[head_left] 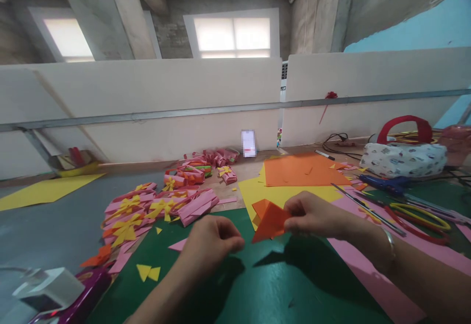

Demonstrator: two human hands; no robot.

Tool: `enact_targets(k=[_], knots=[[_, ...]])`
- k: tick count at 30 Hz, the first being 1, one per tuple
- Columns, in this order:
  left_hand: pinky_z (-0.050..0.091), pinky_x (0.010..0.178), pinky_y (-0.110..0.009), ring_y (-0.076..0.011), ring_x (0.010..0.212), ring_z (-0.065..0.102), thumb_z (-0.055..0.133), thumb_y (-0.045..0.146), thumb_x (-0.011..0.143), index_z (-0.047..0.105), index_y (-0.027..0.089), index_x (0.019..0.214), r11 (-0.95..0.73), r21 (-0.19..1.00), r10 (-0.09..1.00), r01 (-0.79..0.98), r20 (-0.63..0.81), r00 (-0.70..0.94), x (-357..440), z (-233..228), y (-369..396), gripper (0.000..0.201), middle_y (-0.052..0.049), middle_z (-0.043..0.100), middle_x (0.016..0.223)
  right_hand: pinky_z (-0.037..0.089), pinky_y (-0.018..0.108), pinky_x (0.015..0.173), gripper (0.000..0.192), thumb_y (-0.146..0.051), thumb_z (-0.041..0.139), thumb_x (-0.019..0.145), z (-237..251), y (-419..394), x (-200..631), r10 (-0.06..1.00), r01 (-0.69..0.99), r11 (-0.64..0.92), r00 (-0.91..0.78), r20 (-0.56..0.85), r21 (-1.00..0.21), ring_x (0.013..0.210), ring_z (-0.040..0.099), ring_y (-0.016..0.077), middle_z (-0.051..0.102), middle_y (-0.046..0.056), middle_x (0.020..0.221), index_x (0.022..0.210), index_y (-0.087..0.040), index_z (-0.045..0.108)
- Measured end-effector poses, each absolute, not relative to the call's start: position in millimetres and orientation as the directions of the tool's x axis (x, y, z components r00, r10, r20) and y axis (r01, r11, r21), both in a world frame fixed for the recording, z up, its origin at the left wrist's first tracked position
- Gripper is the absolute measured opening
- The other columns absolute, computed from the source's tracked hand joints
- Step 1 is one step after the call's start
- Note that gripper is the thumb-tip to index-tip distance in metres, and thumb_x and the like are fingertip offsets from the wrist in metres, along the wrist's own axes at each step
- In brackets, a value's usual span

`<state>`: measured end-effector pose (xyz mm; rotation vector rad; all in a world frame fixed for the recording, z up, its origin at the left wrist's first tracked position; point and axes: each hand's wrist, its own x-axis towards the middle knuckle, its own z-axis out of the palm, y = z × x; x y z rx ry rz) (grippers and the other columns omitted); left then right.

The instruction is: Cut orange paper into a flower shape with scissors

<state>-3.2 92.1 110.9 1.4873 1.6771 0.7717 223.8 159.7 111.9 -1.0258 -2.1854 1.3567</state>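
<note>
My right hand pinches a folded piece of orange paper by its right edge, between thumb and fingers. The paper is creased into pointed, triangular flaps and is held up above the green cutting mat. My left hand is just left of it, apart from the paper. Its thumb and fingers are drawn together, and nothing shows between them. A pink paper point lies by my left hand. Small yellow paper triangles lie on the mat farther left.
Folded pink paper pieces with yellow bows are heaped at left. Behind lie orange sheets and yellow sheets. Scissors, a blue glue gun and a patterned pouch are at right. A phone stands against the partition; a charger is front left.
</note>
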Motion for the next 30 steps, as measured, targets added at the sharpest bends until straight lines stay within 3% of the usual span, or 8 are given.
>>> enact_targets(k=[3,5,10,13,18,21,24,30], knots=[[0.038,0.057,-0.025,-0.0138,0.058,0.054,0.069,0.041,0.064,0.065,0.017,0.062,0.128,0.893,0.983,0.432,-0.057,-0.174,-8,111,95,0.025,-0.001,0.065,0.059,0.039,0.018,0.045,0.012,-0.019,0.06,0.074,112,165,226,0.784,0.356,0.267,-0.62,-0.013,-0.896,0.047,0.049,0.0068,0.057,-0.003,0.055,0.064,-0.015,0.056],[0.037,0.055,-0.024,-0.0117,0.056,0.053,0.065,0.051,0.068,0.064,0.016,0.07,0.143,0.946,0.98,0.292,-0.093,-0.178,-5,108,96,0.035,-0.002,0.066,0.064,0.042,0.02,0.048,0.013,-0.021,0.06,0.075,110,164,224,0.788,0.331,0.277,-0.615,0.017,-0.902,0.049,0.052,0.0079,0.057,-0.003,0.057,0.065,-0.014,0.057],[0.036,0.05,-0.021,-0.0119,0.058,0.06,0.062,0.052,0.074,0.059,0.014,0.096,0.31,0.951,0.949,-0.001,-0.309,0.06,10,96,93,0.044,-0.006,0.069,0.073,0.041,0.021,0.049,0.011,-0.021,0.062,0.075,103,156,214,0.792,0.312,0.341,-0.604,0.091,-0.887,0.05,0.052,0.0086,0.054,-0.004,0.057,0.066,-0.014,0.06],[0.039,0.053,-0.02,-0.0096,0.06,0.061,0.068,0.042,0.074,0.061,0.014,0.1,0.314,0.949,0.941,-0.015,-0.309,0.137,10,95,92,0.039,-0.005,0.069,0.075,0.04,0.021,0.05,0.008,-0.02,0.062,0.075,102,154,212,0.788,0.316,0.37,-0.605,0.115,-0.874,0.052,0.05,0.0086,0.053,-0.004,0.058,0.07,-0.014,0.063],[0.041,0.058,-0.021,-0.0117,0.066,0.063,0.077,0.033,0.065,0.062,0.013,0.1,0.318,0.948,0.944,-0.015,-0.315,0.103,4,97,92,0.044,-0.007,0.071,0.083,0.037,0.02,0.052,0.012,-0.025,0.066,0.075,104,154,215,0.73,0.3,0.383,-0.678,0.087,-0.874,0.059,0.05,0.0096,0.058,-0.002,0.066,0.079,-0.014,0.067],[0.041,0.057,-0.022,-0.0113,0.062,0.06,0.079,0.033,0.061,0.064,0.012,0.095,0.305,0.952,0.948,-0.002,-0.303,0.099,2,95,94,0.043,-0.005,0.07,0.074,0.039,0.021,0.056,0.019,-0.032,0.063,0.079,106,155,216,0.708,0.283,0.345,-0.704,0.051,-0.895,0.066,0.052,0.0115,0.061,0.001,0.075,0.083,-0.014,0.067],[0.041,0.057,-0.023,-0.0116,0.061,0.059,0.08,0.031,0.059,0.065,0.013,0.091,0.279,0.96,0.956,0.015,-0.279,0.09,0,91,96,0.039,-0.004,0.068,0.07,0.039,0.022,0.058,0.017,-0.026,0.055,0.082,106,155,216,0.708,0.312,0.32,-0.706,0.007,-0.894,0.068,0.054,0.0125,0.062,0.002,0.077,0.087,-0.014,0.066],[0.049,0.071,-0.029,-0.0194,0.081,0.066,0.079,0.024,0.059,0.063,0.015,0.101,0.248,0.966,0.969,-0.067,-0.248,0.012,5,89,95,0.045,-0.008,0.07,0.091,0.029,0.02,0.049,0.009,-0.009,0.053,0.07,90,150,207,0.745,0.376,0.418,-0.663,0.075,-0.827,0.054,0.042,0.0083,0.05,-0.005,0.058,0.065,-0.016,0.055]])
